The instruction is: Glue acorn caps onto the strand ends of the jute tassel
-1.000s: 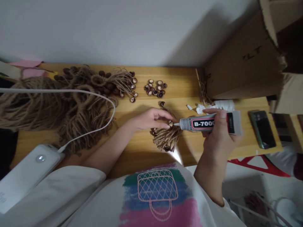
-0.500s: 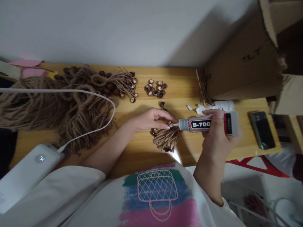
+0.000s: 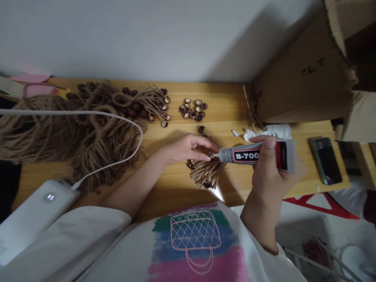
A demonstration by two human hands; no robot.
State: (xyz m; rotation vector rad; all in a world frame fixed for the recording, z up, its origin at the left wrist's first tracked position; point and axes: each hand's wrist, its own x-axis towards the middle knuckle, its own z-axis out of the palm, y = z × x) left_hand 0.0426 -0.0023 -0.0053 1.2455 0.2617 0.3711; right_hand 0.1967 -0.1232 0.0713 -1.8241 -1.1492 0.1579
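My right hand (image 3: 268,164) grips a tube of B-700 glue (image 3: 246,155), its nozzle pointing left. The nozzle tip meets a small nut shell (image 3: 211,155) pinched between the thumb and fingers of my left hand (image 3: 190,148). Below those fingertips spreads a brown cord tassel (image 3: 207,174) on the table, with a dark shell (image 3: 207,184) at its lower end. Another dark shell (image 3: 201,129) lies just above my left hand. How much glue is in the pinched shell is hidden by the nozzle and fingers.
A pile of brown cords (image 3: 96,129) covers the left side. Loose half shells (image 3: 193,109) lie at the back. White crumpled tissue (image 3: 276,131), a phone (image 3: 325,160) and a cardboard box (image 3: 299,78) are at right. A power bank (image 3: 38,219) with a white cable sits front left.
The glue tube has shifted slightly left, its nozzle now further over the shell. My left hand stays nearly still. The power bank's display now shows digits.
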